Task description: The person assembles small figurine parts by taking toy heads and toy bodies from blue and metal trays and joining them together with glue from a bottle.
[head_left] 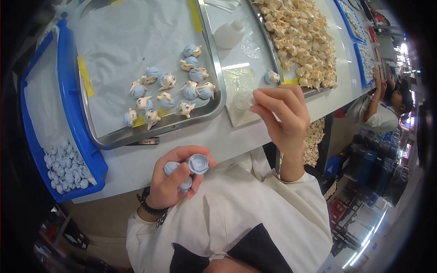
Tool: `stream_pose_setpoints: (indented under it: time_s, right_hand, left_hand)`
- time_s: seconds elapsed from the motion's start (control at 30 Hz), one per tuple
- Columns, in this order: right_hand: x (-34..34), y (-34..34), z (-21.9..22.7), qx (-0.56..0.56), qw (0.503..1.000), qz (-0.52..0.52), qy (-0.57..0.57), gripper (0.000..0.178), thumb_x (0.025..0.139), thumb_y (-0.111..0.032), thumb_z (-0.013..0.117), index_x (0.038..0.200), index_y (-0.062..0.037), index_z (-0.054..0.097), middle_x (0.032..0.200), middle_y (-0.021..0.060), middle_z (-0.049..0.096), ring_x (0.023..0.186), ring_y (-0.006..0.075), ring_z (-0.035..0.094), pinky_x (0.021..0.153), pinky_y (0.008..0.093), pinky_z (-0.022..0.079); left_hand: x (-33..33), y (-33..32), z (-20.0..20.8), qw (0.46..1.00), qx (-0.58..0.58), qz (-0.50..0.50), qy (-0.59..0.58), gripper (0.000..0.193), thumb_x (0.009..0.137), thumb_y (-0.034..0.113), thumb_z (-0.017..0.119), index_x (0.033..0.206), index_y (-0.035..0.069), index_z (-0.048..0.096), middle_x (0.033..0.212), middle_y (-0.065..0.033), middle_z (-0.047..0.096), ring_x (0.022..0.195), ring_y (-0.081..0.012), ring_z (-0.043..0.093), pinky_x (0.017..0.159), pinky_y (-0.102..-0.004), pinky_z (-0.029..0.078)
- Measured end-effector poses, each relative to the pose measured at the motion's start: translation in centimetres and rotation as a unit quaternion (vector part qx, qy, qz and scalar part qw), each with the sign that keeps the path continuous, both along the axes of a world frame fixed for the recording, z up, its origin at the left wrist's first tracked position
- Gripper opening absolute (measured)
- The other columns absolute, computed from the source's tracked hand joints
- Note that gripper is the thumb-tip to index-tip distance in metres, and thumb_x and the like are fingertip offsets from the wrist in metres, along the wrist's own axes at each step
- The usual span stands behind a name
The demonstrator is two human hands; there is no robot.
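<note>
My left hand [170, 175] is closed around a few light blue doll hair pieces [198, 164]; one has its hollow inside turned up between thumb and fingers. My right hand [284, 111] is pinched at the rim of a small round clear dish [244, 98], which is over a pale square plate [237, 82]. Whatever its fingertips hold is too small to make out. A finished-looking doll head [272, 77] with blue hair lies just beyond that hand. More doll heads with blue hair [185, 108] lie scattered on a paper-lined metal tray [221, 86] to the left.
A blue bin [75, 104] at far left holds many loose blue hair pieces [66, 168]. A heap of cream doll head parts [296, 36] fills a tray at the right. A white squeeze bottle [229, 34] stands between the trays. Another person [387, 109] works farther right.
</note>
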State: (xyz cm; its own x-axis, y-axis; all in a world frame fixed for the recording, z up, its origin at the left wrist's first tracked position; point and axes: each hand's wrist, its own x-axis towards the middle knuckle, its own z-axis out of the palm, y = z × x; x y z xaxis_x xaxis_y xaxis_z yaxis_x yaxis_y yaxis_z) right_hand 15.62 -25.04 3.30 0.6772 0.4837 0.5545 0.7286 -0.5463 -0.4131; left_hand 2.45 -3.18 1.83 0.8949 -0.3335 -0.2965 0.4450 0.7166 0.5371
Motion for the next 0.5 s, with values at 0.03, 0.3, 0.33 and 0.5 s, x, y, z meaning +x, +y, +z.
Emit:
stream_pose_setpoints:
  time_s: [0.03, 0.3, 0.33, 0.5]
  right_hand:
    - [-0.1, 0.1, 0.0, -0.027, 1.0, 0.005, 0.0, 0.032, 0.056, 0.001, 0.074, 0.086, -0.0025, 0.065, 0.081, 0.0057, 0.062, 0.072, 0.0227, 0.054, 0.064, 0.03, 0.043]
    - [-0.1, -0.2, -1.2, 0.003, 1.0, 0.004, 0.027, 0.03, 0.058, 0.0, 0.075, 0.085, -0.002, 0.064, 0.081, 0.0068, 0.062, 0.074, 0.022, 0.054, 0.064, 0.0292, 0.042]
    - [-0.2, -0.4, -1.8, 0.029, 0.999, 0.002, 0.033, 0.03, 0.059, 0.0, 0.075, 0.086, -0.0014, 0.063, 0.082, 0.0077, 0.062, 0.075, 0.022, 0.053, 0.065, 0.029, 0.042]
    - [-0.8, -1.0, -4.4, 0.131, 0.991, -0.02, 0.026, 0.03, 0.06, -0.006, 0.077, 0.086, -0.004, 0.061, 0.086, 0.007, 0.062, 0.074, 0.0218, 0.052, 0.068, 0.0303, 0.04]
  left_hand:
    - [0.0, 0.0, -0.1, 1.0, -0.004, 0.004, -0.001, 0.048, 0.09, 0.027, 0.05, 0.121, -0.008, 0.04, 0.101, -0.02, 0.056, 0.057, -0.0086, 0.049, 0.045, -0.0196, 0.041]
    - [0.5, -0.2, 0.6, 0.999, 0.016, 0.014, 0.024, 0.043, 0.087, 0.017, 0.053, 0.121, -0.006, 0.041, 0.101, -0.0192, 0.057, 0.058, -0.0085, 0.049, 0.047, -0.02, 0.042]
    - [0.6, -0.2, 0.7, 0.999, 0.025, 0.015, 0.028, 0.042, 0.086, 0.014, 0.053, 0.121, -0.005, 0.042, 0.098, -0.0175, 0.057, 0.057, -0.0084, 0.049, 0.047, -0.0201, 0.042]
    - [0.6, -0.4, 0.6, 0.998, 0.052, 0.011, 0.017, 0.039, 0.083, 0.009, 0.054, 0.118, -0.005, 0.044, 0.088, -0.0123, 0.058, 0.057, -0.0074, 0.049, 0.048, -0.0201, 0.041]
